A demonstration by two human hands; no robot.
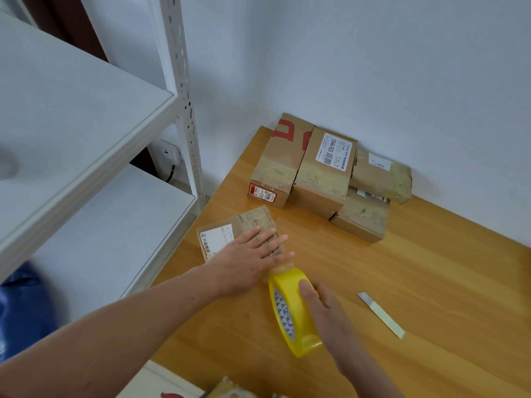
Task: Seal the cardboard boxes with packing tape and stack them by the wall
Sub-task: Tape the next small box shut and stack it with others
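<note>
wooden table [431, 282], white wall [373, 67] | left hand [247, 259] flat on box [221, 234] | right hand [324, 311] apparently gripping tape [297, 326]

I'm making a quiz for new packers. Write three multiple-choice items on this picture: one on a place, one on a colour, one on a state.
1. Where does the blade lie? A. on the shelf B. on the table, right of the tape roll C. on a box
2. What colour is the tape roll? A. yellow B. red C. black
3. How is the left hand? A. flat on the small box B. curled round the blade C. hanging off the table
Key: 1B, bare wood surrounds it; 2A, its rim is yellow; 3A, straight fingers press the box top.
</note>
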